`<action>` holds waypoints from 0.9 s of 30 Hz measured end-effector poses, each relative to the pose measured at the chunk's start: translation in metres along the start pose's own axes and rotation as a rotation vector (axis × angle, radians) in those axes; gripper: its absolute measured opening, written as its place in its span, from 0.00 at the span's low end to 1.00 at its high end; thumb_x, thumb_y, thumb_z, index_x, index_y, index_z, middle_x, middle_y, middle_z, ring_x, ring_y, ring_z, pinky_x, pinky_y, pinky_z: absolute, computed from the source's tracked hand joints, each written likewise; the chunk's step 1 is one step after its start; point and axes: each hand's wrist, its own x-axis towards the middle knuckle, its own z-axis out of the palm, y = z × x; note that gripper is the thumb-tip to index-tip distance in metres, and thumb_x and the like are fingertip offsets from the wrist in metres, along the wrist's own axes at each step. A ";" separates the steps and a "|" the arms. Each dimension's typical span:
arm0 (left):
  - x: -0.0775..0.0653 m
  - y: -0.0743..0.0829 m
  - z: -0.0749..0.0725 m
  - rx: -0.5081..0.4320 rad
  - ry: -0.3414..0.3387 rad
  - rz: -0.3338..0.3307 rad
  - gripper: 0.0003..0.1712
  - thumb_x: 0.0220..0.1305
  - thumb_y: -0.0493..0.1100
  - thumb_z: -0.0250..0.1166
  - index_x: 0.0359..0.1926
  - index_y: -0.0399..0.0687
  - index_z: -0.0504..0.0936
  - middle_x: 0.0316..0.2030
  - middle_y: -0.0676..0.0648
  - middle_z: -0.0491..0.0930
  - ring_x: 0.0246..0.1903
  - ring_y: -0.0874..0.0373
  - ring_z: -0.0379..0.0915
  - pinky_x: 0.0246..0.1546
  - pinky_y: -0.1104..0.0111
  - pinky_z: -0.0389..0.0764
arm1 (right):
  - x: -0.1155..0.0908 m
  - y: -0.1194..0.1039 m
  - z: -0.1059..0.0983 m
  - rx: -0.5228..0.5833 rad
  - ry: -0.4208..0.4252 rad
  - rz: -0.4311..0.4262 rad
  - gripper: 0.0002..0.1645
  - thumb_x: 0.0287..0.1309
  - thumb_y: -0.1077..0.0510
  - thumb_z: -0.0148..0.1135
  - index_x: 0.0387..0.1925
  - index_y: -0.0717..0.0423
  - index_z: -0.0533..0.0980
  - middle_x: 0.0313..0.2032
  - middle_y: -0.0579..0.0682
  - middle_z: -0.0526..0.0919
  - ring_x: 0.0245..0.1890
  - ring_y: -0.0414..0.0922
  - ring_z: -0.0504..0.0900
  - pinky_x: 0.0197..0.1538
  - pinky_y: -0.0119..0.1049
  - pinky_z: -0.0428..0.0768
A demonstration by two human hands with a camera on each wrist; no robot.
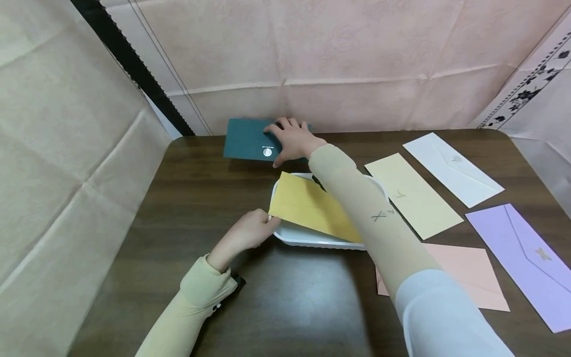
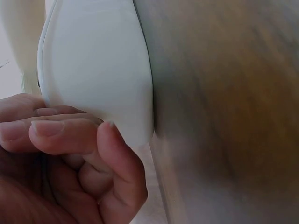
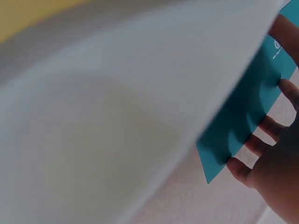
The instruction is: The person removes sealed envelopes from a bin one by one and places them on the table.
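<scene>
At the table's far edge, my right hand (image 1: pixel 294 140) grips a teal envelope (image 1: pixel 244 138), thumb on the near edge and fingers spread along the far edge. In the right wrist view, fingertips meet the edge of the teal envelope (image 3: pixel 240 123), which bears a small white print. My left hand (image 1: pixel 251 230) holds the left end of a white tray (image 1: pixel 308 238), fingers curled at its rim. In the left wrist view the tray's pale side (image 2: pixel 98 56) stands beyond the fingers. A yellow envelope (image 1: pixel 308 201) lies tilted in the tray, partly hidden by the right sleeve.
Right of the tray lie a cream envelope (image 1: pixel 412 196), a white one (image 1: pixel 455 168), a purple one (image 1: pixel 519 263) and a pink one (image 1: pixel 468 272) partly under the right arm. Wood-patterned table (image 1: pixel 169 277) surrounds them. A pale cloth (image 1: pixel 357 59) hangs behind.
</scene>
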 end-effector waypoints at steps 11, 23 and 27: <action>-0.001 0.001 0.001 -0.014 0.009 0.011 0.25 0.64 0.51 0.48 0.11 0.48 0.63 0.08 0.52 0.60 0.09 0.60 0.55 0.12 0.71 0.56 | 0.015 -0.011 0.008 -0.030 -0.050 0.017 0.56 0.42 0.33 0.67 0.71 0.34 0.52 0.71 0.54 0.45 0.68 0.55 0.46 0.62 0.57 0.49; -0.001 0.001 -0.001 0.013 0.017 0.011 0.24 0.64 0.51 0.48 0.11 0.49 0.64 0.09 0.52 0.62 0.09 0.60 0.56 0.12 0.71 0.57 | 0.014 -0.013 0.009 0.001 -0.136 0.014 0.56 0.43 0.35 0.67 0.72 0.37 0.52 0.70 0.55 0.48 0.67 0.57 0.49 0.62 0.58 0.51; -0.001 0.001 -0.001 0.012 0.006 0.007 0.25 0.64 0.51 0.48 0.11 0.48 0.63 0.09 0.52 0.61 0.09 0.60 0.55 0.13 0.71 0.56 | 0.013 -0.012 0.010 0.007 -0.187 0.003 0.57 0.43 0.36 0.68 0.72 0.38 0.51 0.70 0.56 0.49 0.66 0.57 0.51 0.62 0.57 0.52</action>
